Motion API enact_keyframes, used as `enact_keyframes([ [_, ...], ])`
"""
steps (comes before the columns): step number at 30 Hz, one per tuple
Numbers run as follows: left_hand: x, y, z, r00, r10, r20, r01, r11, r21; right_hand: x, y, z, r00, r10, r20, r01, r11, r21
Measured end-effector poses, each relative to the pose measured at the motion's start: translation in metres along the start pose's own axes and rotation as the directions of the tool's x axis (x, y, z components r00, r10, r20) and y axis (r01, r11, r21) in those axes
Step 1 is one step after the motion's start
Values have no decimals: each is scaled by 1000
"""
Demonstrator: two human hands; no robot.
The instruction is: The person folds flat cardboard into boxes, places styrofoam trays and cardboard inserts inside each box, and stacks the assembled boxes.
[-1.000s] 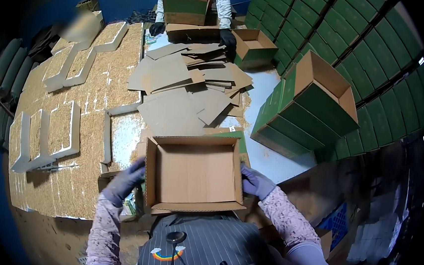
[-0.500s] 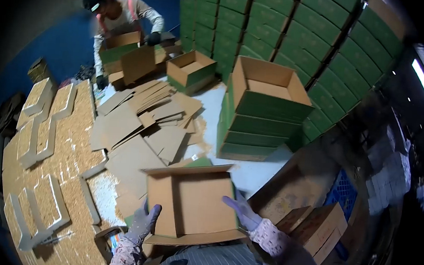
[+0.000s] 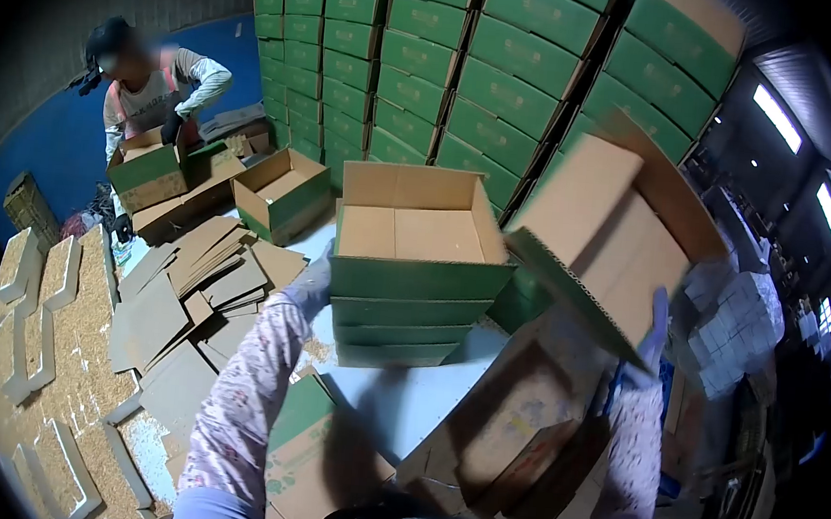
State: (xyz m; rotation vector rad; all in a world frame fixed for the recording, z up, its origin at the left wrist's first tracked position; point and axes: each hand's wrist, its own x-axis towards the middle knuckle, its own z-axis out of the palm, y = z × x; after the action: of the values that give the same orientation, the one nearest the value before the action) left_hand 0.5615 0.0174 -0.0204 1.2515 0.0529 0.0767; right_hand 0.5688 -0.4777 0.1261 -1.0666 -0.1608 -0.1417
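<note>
Near table edge (image 3: 452,389), stacked boxes (image 3: 409,283), held box (image 3: 626,257) tilted

Box (image 3: 617,241) swung beside the stack (image 3: 407,303).
Both hands had it; now only the right hand (image 3: 653,342) holds it, tilted, right of the stack, and the left hand (image 3: 312,284) has gone to the stack's left.

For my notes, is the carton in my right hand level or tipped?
Tipped: the carton slants above the right hand, its near edge sloping steeply down rightward, its inside facing the camera.
</note>
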Motion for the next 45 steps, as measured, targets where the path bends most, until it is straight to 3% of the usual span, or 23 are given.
enact_keyframes([
  [5,4,3,-24,992,-117,46,116,993,11,73,58,111,780,542,313,-506,840,-196],
  [6,4,-7,-29,999,-39,17,39,999,7,91,105,97,800,332,500,-33,856,-516],
  [11,-26,20,7,911,-175,-374,95,970,-223,95,161,142,822,178,540,13,944,-331],
  [12,-50,28,15,919,-34,-393,104,982,158,93,166,135,820,398,412,-350,917,-191],
  [14,-86,5,0,840,229,-492,-53,937,346,92,187,100,704,704,92,-708,706,11],
  [15,-115,-15,-15,801,407,-439,-127,832,540,83,223,52,787,612,78,-617,785,56],
  [17,-214,-46,-25,818,514,-259,76,349,934,25,297,-86,861,323,392,-18,790,-612],
  [18,-259,-79,-28,869,393,-300,238,200,950,-23,298,-80,715,656,244,-543,740,-398],
  [19,-304,-112,-31,904,264,-336,346,8,938,-61,324,-86,555,755,349,-623,655,-427],
  [21,-342,-144,-1,874,59,-482,471,135,872,-157,352,-55,316,880,355,-727,465,-505],
  [23,-345,-172,21,912,149,-382,373,84,924,-214,328,34,359,860,363,387,216,-896],
  [24,-340,-174,29,914,176,-364,342,143,929,-214,302,80,359,914,190,436,15,-900],
  [27,-362,-86,44,927,25,-375,325,447,833,-173,285,101,335,898,285,-74,326,-942],
  [29,-410,-29,43,983,-90,-160,179,290,940,-136,278,109,304,867,394,-419,493,-763],
  [31,-450,8,43,980,-137,-146,133,-99,986,-108,256,144,113,915,387,-396,398,-827],
  [33,-467,41,33,957,-162,-239,229,-78,970,-96,232,176,433,738,518,403,355,-843],
  [34,-469,63,25,941,-182,-284,284,-28,958,-118,203,205,474,402,783,760,263,-595],
  [36,-473,86,9,921,-134,-366,372,22,928,-169,149,265,208,244,947,780,542,-311],
  [38,-463,103,-22,895,-234,-380,436,280,855,-213,174,268,-59,277,959,917,395,-58],
  [39,-464,106,-45,862,-349,-368,507,613,606,-221,191,263,-32,178,984,959,281,-20],
  [41,-465,127,-60,851,-463,-248,523,796,306,-220,206,248,-25,70,997,977,213,10],
  [44,-477,118,-70,877,-338,-340,457,806,377,-217,234,202,-231,-330,915,956,100,277],
  [45,-476,117,-66,876,-332,-349,456,806,377,-219,241,202,-141,-396,908,950,203,236],
])
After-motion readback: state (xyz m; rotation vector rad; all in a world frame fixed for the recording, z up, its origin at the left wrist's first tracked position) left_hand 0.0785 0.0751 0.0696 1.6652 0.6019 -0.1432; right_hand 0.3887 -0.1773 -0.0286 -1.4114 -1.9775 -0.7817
